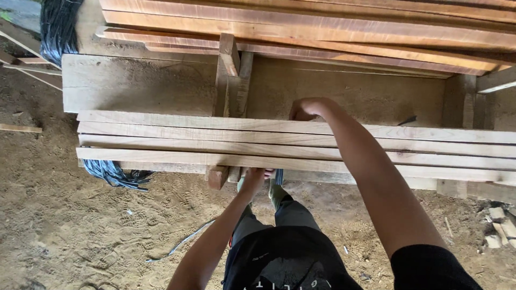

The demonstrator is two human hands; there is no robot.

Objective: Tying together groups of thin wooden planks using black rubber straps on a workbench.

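Several long pale wooden planks (177,140) lie side by side across a wooden workbench (134,86). My right hand (307,109) reaches over them and curls around the far edge of the farthest plank. My left hand (253,178) is at the near edge, its fingers tucked under the nearest plank beside a wooden support block (217,176). Both hands grip the plank stack from opposite sides.
A pile of reddish boards (322,27) lies along the back. An upright wooden post (230,75) rises from the bench middle. Black plastic sheeting (56,27) hangs at the left, black strapping (115,176) under the planks. Sawdust-covered ground (70,225) with wood scraps (500,231) at right.
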